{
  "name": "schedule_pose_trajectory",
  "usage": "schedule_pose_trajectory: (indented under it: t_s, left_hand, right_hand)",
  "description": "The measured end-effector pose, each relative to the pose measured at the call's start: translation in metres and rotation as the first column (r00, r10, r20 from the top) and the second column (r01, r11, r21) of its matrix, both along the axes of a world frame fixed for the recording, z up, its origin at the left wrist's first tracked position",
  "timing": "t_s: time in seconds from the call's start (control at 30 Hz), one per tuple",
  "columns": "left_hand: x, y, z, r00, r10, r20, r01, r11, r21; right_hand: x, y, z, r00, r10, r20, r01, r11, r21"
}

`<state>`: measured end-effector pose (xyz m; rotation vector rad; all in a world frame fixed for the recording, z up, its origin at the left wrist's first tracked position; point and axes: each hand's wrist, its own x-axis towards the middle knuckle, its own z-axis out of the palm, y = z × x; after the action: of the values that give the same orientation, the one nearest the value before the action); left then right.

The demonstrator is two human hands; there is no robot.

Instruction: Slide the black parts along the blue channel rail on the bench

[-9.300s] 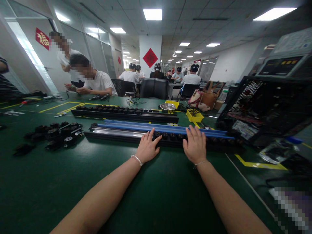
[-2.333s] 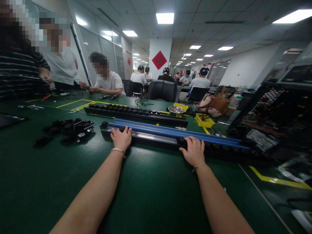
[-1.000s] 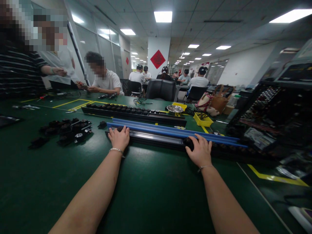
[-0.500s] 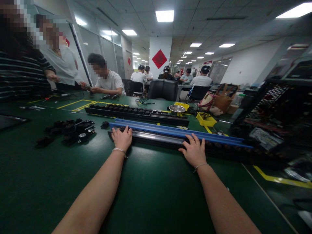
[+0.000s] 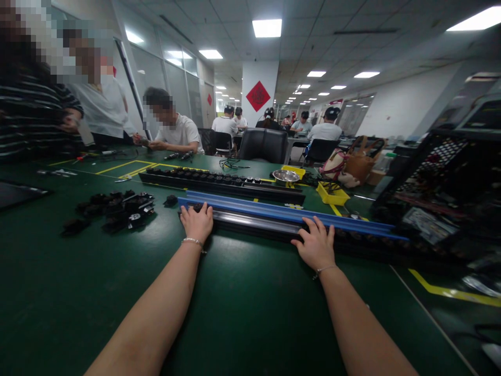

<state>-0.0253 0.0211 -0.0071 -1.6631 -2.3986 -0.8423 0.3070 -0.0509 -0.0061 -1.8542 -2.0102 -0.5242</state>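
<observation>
A long black rail [image 5: 254, 221] with a shiny strip along its top lies across the green table in front of me. My left hand [image 5: 197, 223] is curled over its left end, with a small black piece [image 5: 198, 207] partly under the fingers. Farther right, my right hand [image 5: 318, 243] straddles the same rail, thumb on the near side and fingers over the far side. Directly behind the rail runs a blue rail [image 5: 250, 202], close to the fingertips of both hands. The undersides of my fingers are hidden.
Left of the rails lies a pile of black parts [image 5: 113, 209]. Another black rail [image 5: 219, 183] filled with parts lies behind. Beyond are a metal dish [image 5: 285, 176] and a yellow bin [image 5: 332, 193]. A black open-frame case [image 5: 422, 172] stands at right. Co-workers are across the table.
My right hand has shifted slightly right along the black rail. My left hand stays at its end. At far left, a standing person's hand has moved lower and toward their body.
</observation>
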Motion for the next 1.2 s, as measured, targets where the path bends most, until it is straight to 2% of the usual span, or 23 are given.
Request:
schedule_pose_trajectory:
  t_s: [0.6,0.9,1.2]
  left_hand:
    - [-0.020,0.002,0.002,0.996,0.058,0.068,-0.055,0.998,-0.040]
    - [-0.019,0.002,0.002,0.997,0.071,0.042,-0.070,0.997,-0.010]
    - [-0.023,0.007,-0.003,0.999,0.025,-0.036,-0.025,1.000,0.003]
  right_hand:
    - [0.001,0.001,-0.001,1.000,0.010,-0.017,-0.010,1.000,-0.004]
    - [0.003,0.000,0.000,0.999,-0.006,-0.035,0.005,1.000,-0.026]
    - [0.004,-0.002,0.001,0.999,-0.020,-0.039,0.020,1.000,-0.023]
